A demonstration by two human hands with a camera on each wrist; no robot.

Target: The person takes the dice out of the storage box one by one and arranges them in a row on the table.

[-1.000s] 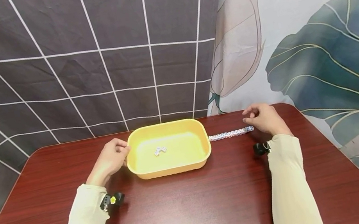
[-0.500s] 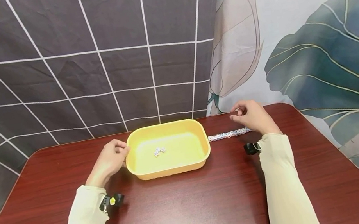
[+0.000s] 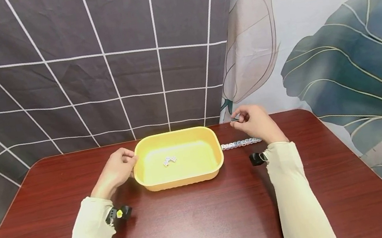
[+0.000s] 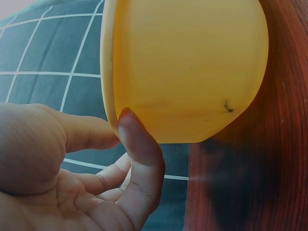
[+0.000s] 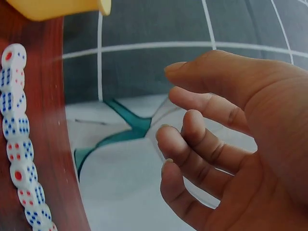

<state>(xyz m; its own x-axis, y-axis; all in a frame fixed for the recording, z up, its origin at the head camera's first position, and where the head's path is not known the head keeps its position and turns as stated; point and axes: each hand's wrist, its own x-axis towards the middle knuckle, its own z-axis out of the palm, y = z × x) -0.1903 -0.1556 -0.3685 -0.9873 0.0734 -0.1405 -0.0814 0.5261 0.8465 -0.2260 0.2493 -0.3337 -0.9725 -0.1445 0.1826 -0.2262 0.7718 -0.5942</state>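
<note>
A yellow plastic basin (image 3: 182,181) stands on the table with several white dice (image 3: 170,161) on its floor. My left hand (image 3: 117,167) pinches the basin's left rim between thumb and forefinger, as the left wrist view also shows. From the basin's right side runs a straight row of dice (image 5: 18,127), set face to face, with red and blue pips. Over the far end of that row is my right hand (image 3: 258,123), its fingers loosely bent. In the right wrist view a gap shows between thumb and fingertips, with nothing in it. The hand hides the row's right end in the head view.
The dark red wooden table (image 3: 194,228) has its back edge just behind the basin. A grey cloth with white grid lines (image 3: 134,73) hangs behind, beside a white cloth with a leaf print (image 3: 354,49).
My right hand has moved left above the row of dice, from its right end toward the basin. The left hand keeps its pinch on the basin's rim, and the dice stay put.
</note>
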